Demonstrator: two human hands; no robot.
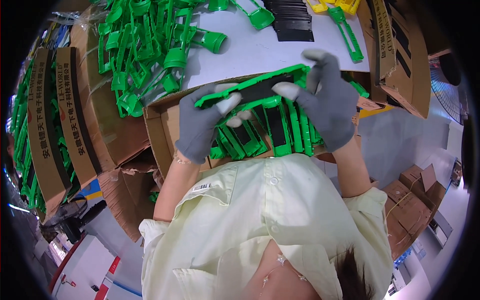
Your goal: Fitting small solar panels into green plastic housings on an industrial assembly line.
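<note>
Both hands wear grey gloves with white fingertips. Together they hold a long green plastic frame (255, 87) with a black strip set in it, tilted up to the right. My left hand (197, 125) grips its lower left end. My right hand (327, 105) pinches its upper right end with thumb and fingers. Just under the frame stands an open cardboard box (160, 130) with a row of several similar green frames (280, 130) that carry black strips, standing on edge.
A heap of loose green plastic parts (145, 45) lies on the white table (260, 50) at the upper left. A stack of black strips (292, 22) and yellow parts (340, 5) sit at the far edge. Cardboard boxes (75, 110) flank both sides; a fan (445, 90) stands right.
</note>
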